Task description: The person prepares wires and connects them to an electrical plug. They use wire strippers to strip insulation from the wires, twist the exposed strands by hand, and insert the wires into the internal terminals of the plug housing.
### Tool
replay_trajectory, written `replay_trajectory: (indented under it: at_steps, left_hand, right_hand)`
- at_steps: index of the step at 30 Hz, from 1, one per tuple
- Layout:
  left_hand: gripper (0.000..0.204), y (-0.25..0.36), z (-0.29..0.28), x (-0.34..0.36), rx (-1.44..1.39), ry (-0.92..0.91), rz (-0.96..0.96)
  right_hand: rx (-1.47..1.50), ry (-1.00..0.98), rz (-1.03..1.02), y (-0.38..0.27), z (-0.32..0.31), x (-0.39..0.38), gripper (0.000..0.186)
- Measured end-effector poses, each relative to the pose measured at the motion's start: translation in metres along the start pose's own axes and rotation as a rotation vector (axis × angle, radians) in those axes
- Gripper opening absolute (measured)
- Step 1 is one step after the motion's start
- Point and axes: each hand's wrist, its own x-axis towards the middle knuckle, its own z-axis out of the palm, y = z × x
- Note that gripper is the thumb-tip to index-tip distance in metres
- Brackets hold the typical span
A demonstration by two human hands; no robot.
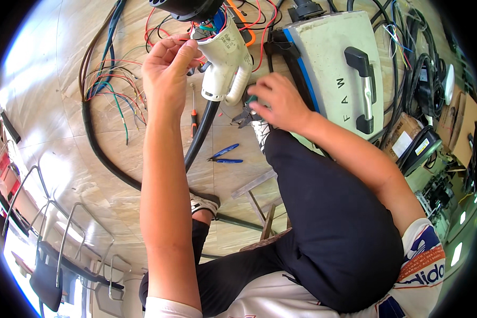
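My left hand is closed in a pinch at the open end of a white charging-gun housing. A thin red wire shows at its fingertips. Coloured wires stick out of the housing's top, below a round black part. A thick black cable leaves the housing's lower end. Lower right of it, my right hand has its fingers curled round the green handle of dark-jawed pliers. The fingers partly hide the handles, and slight blur softens them.
Blue-handled cutters and an orange-black screwdriver lie on the tiled floor. Loose coloured wire ends spread at left. A white case with a black handle stands at right, before coiled black cables. A wooden stool is near my feet.
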Motion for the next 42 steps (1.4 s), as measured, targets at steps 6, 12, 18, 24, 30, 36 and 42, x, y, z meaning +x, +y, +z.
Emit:
replay_trajectory:
  at_steps: [6, 12, 18, 24, 30, 36, 42]
  left_hand:
    - [0.018, 0.003, -0.003, 0.000, 0.040, 0.009, 0.016]
    - [0.018, 0.003, -0.003, 0.000, 0.082, 0.001, 0.016]
    - [0.018, 0.006, -0.002, 0.003, 0.083, 0.007, 0.002]
    - [0.019, 0.013, 0.003, 0.004, 0.236, 0.058, 0.007]
    - [0.018, 0.025, 0.009, 0.003, 0.343, 0.087, -0.015]
    - [0.018, 0.043, 0.012, 0.000, 0.514, 0.020, 0.009]
    - [0.017, 0.037, 0.018, 0.000, 0.389, -0.043, 0.105]
  right_hand:
    - [0.239, 0.284, 0.053, -0.008, -0.023, 0.076, 0.020]
    - [0.287, 0.275, 0.009, -0.019, -0.034, 0.100, 0.020]
    - [0.289, 0.288, 0.041, -0.012, -0.034, 0.106, 0.021]
    - [0.278, 0.312, 0.026, -0.010, -0.030, 0.110, 0.020]
    - [0.278, 0.316, 0.048, -0.009, -0.032, 0.110, 0.018]
    - [0.423, 0.197, 0.175, -0.011, -0.036, 0.100, 0.017]
    - [0.187, 0.010, 0.007, 0.010, -0.017, 0.059, 0.027]
